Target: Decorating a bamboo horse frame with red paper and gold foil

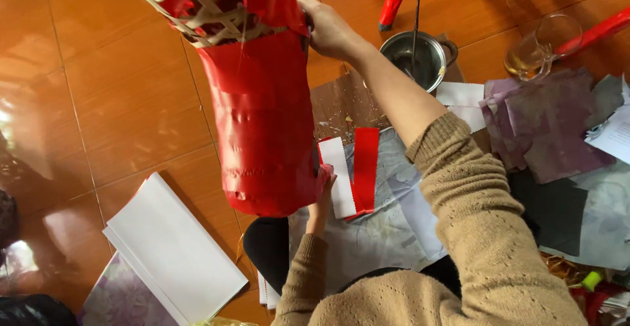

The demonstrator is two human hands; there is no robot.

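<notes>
Currently your right hand grips the raised red paper-covered bamboo-frame lantern at its top; your left hand presses its lower edge. Squeezing could tear the creased paper; tilting risks striking the metal pot.

Person is wearing tan knit sweater w/ ribbed cuffs, fine eyelet pattern across front; sleeves are covering both arms to wrists. Dark trousers showing below sweater hem.
</notes>
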